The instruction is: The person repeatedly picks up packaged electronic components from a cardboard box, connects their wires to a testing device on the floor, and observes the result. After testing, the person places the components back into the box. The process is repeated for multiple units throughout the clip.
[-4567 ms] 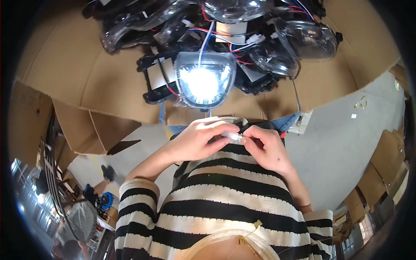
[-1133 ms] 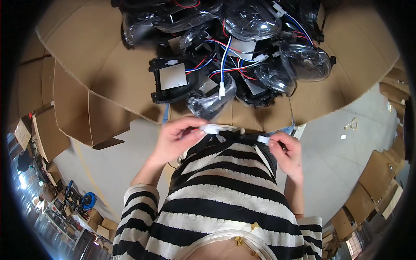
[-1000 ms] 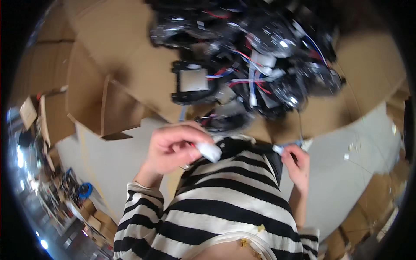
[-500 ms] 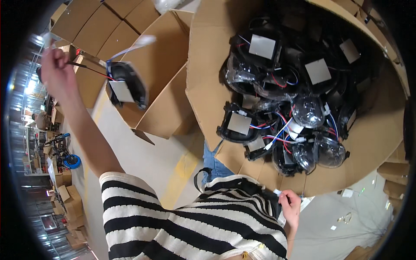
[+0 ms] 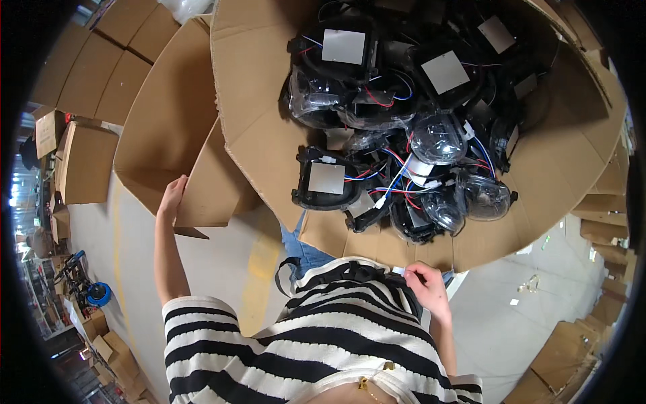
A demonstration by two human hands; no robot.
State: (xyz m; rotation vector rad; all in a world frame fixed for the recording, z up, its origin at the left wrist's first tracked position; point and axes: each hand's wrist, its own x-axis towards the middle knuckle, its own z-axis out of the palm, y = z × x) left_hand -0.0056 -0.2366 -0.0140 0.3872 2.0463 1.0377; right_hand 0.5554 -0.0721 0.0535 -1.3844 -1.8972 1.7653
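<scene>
The left hand (image 5: 173, 195) rests, fingers open, on the rim of an empty cardboard box (image 5: 161, 135); the right hand (image 5: 425, 286) pinches a small white piece (image 5: 398, 271) (too small to identify) below a big carton (image 5: 269, 135) of black lamp units (image 5: 404, 135).

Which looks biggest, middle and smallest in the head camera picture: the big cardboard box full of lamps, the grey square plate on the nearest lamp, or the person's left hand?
1. The big cardboard box looks largest by far.
2. and 3. The grey square plate and the left hand look about alike, so I won't rank them.
</scene>
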